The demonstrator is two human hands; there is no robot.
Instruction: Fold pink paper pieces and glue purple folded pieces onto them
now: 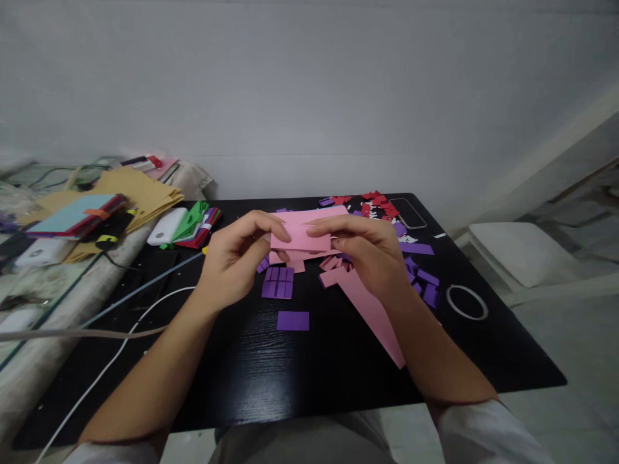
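A folded piece of pink paper [300, 240] is pinched between both hands above the black table. My left hand [238, 258] grips its left end with thumb and index finger. At the right end, the thumb and index finger of my right hand [372, 250] hold it the same way. More pink paper [290, 216] shows just behind it. A long pink strip [370, 312] runs under my right wrist. Below the hands lie a purple paper piece marked in a grid [278, 282] and a plain purple rectangle [293, 320].
Purple [425, 280] and red paper pieces [382, 203] are scattered at the right and back. A clear ring [467, 302] lies near the right edge. Stacked coloured papers [193, 225], brown envelopes [140, 196] and a white cable [120, 348] are at the left. A white stool [512, 248] stands beyond.
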